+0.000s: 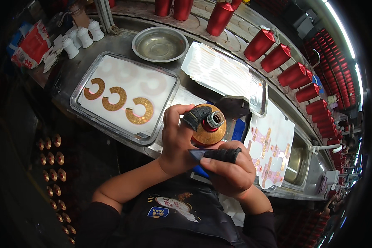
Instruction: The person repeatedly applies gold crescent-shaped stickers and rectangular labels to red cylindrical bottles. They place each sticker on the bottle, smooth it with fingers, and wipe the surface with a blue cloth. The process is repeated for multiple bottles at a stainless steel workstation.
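My left hand (175, 138) is wrapped around a bottle (203, 137) with a gold shoulder and a threaded open neck. A black wrap (197, 117) covers the thumb, which presses on the gold shoulder. Most of the bottle's body is hidden beneath my hands. My right hand (232, 175) grips a scraper (222, 155) with a dark triangular blade and a black-wrapped handle. Its tip points left, just in front of the gold shoulder; whether it touches the bottle I cannot tell.
Left, a metal tray (111, 122) holds C-shaped gold labels on white backing. Behind stand a metal bowl (160, 44) and a second tray (258, 93) with white sheets. Cut label sheets (268, 144) lie near the sink (298, 163) at right. Red bottles (259, 44) line the conveyor.
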A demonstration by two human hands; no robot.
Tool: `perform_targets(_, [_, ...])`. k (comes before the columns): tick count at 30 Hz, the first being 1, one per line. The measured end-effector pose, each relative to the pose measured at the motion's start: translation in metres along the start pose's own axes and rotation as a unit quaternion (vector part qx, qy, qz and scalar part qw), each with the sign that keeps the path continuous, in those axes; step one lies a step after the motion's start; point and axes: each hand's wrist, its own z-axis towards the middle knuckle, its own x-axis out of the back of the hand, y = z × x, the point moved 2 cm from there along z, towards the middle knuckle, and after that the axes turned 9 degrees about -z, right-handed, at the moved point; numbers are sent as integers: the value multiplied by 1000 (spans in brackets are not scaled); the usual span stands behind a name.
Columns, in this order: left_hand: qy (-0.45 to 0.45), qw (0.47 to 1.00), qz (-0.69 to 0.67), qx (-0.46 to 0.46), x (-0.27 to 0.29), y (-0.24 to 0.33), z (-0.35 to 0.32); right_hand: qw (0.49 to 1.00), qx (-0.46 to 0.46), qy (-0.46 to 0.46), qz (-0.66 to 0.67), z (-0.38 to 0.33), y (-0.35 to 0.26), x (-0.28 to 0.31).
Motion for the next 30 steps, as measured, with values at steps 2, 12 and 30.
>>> perform_targets(2, [13,999,31,-16,-5,-2,-3,990,-89,61,-89,1,2,3])
perform_targets(12, [-239,928,-257,125,26,-17,31,993,-81,39,-79,12,9,6])
perform_targets(30, [-140,982,-123,33,14,-14,13,989,-125,67,-35,-1,2,-7])
